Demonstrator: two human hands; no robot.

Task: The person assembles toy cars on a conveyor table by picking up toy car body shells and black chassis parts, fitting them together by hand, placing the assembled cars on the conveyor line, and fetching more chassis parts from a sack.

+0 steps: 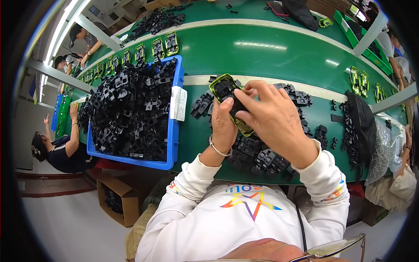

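A yellow-green toy car shell (222, 83) with a black inner part is held above the green workbench (192, 139). My left hand (223, 124) grips it from below, a metal bracelet on the wrist. My right hand (273, 115) covers its right side, fingers pressing on the black part. Loose black plastic parts (262, 159) lie on the bench under and around both hands.
A blue bin (173, 144) heaped with black plastic parts stands to the left. Finished yellow-green shells (159, 46) ride the green conveyor behind it. A black bag (362, 126) and clear plastic bags sit at right. Other people work at both ends. A cardboard box (118, 198) stands on the floor.
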